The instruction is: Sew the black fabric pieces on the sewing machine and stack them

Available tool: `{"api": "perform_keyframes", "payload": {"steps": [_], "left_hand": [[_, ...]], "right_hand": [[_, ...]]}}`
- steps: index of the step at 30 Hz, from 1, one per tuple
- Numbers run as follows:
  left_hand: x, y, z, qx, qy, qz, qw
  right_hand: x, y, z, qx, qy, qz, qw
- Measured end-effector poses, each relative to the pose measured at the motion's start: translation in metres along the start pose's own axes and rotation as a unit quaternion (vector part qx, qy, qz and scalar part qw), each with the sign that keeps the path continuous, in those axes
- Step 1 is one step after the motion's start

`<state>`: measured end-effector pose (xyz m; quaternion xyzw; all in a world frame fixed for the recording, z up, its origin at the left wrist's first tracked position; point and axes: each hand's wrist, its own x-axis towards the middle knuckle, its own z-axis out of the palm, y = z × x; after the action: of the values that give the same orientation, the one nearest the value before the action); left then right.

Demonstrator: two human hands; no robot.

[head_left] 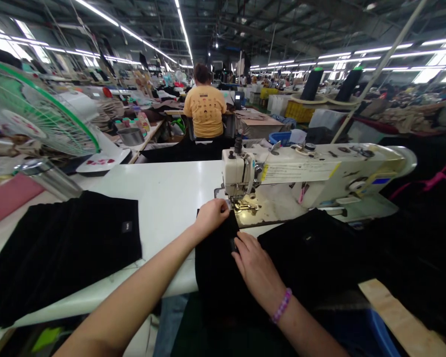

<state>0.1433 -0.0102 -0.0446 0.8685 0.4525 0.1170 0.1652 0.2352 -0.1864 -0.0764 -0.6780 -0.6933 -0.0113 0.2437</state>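
A piece of black fabric hangs over the front edge of the white sewing table, its upper end beside the needle of the sewing machine. My left hand is closed in a pinch on that upper end, just left of the presser foot. Lower down, my right hand, with a beaded bracelet at the wrist, grips the right edge of the same fabric, close to a small dark label. Part of the fabric under both hands is hidden.
Another black piece with a label lies at left, and a further labelled black piece lies at right. A steel flask and a green-rimmed fan stand at left. Ahead, a person in a yellow shirt sits facing away.
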Motion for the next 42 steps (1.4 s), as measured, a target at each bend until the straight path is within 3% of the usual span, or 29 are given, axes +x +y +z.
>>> {"api": "perform_keyframes", "payload": {"steps": [7, 15, 35, 42], "left_hand": [[0.020, 0.001, 0.000, -0.012, -0.025, -0.055, 0.998], [0.029, 0.001, 0.002, -0.009, -0.024, -0.071, 0.997], [0.031, -0.001, 0.001, -0.006, -0.016, -0.055, 0.998], [0.024, 0.000, -0.006, -0.006, 0.035, -0.016, 0.999]], "right_hand": [[0.006, 0.009, 0.001, 0.024, -0.006, -0.018, 1.000], [0.012, 0.010, 0.001, 0.021, -0.005, -0.005, 1.000], [0.017, 0.010, -0.003, -0.005, -0.006, -0.023, 1.000], [0.019, 0.010, -0.002, -0.002, -0.011, -0.018, 1.000]]}}
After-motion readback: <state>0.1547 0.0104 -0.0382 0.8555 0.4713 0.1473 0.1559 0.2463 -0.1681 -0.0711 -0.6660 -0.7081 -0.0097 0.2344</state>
